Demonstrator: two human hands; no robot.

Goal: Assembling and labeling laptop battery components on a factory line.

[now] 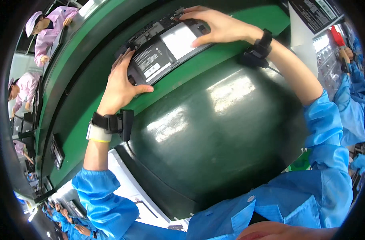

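A dark laptop base (172, 64) with its inner parts exposed is held between my two hands at the far side of the bench. A flat black battery (153, 63) with a printed label fills its near left part, and a bright silvery panel (178, 41) lies to the right of it. My left hand (120, 86) grips the left end, thumb along the near edge. Gripping the right end, my right hand (218, 26) has its thumb over the near edge and its fingers over the far corner. The laptop's underside is hidden.
A green conveyor belt (80, 128) curves along the far side, carrying another dark device (57, 152) at left. My dark green worktop (222, 136) reflects lights. White equipment (136, 192) stands near my left arm. Co-workers in pink (54, 28) and blue (350, 96) are nearby.
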